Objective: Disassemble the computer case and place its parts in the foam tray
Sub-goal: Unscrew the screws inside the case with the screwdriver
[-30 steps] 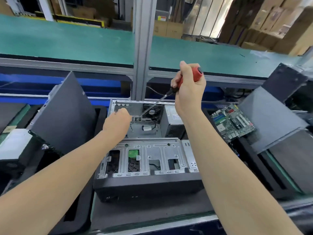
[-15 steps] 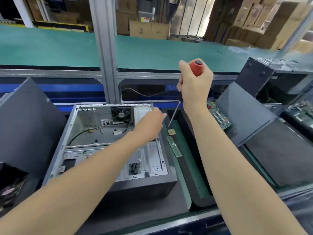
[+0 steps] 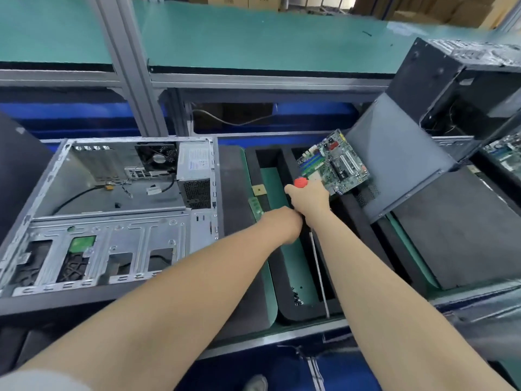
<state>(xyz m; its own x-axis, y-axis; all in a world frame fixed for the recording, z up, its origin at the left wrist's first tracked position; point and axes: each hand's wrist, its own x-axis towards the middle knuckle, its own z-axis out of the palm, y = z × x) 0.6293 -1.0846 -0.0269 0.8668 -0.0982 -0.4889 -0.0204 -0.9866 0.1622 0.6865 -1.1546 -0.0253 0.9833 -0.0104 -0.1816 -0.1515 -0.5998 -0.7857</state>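
The person is leaning over the bench with both arms stretched toward the foam tray [image 3: 255, 165], which is lying just to the right of the opened computer case [image 3: 84, 190]. The right hand [image 3: 308, 200] is wrapping its fingers tightly round the red-handled screwdriver [image 3: 301, 182], holding it handle-up. This seems to be a way of keeping the tool ready while its tip stays out of the way. A thin metal rod showing below the wrist may be its shaft, though I cannot be sure.

The left hand [image 3: 283, 225] is hovering over the long green-floored slot of the tray, knuckles toward me and fingers curled underneath. Whether they are pinching a screw or holding nothing, I cannot tell. A scatter of small dark screws [image 3: 296, 297] is lying at the near end of that same slot, so I am guessing the hand is bringing a loose fastener there, where small bits will not roll off.

The motherboard [image 3: 335, 165] is leaning tilted at the far end of the tray, propped up rather than lying flat. A green memory stick [image 3: 255, 206] is resting on the foam ledge near the left hand.

The case is lying on its side with the open face up, which is giving easy reach inside. The power supply [image 3: 194, 170] and rear fan [image 3: 156, 156] are sitting in it, not yet taken out, so I am judging the job roughly midway. A grey side panel [image 3: 394, 165] is leaning to the right of the tray.
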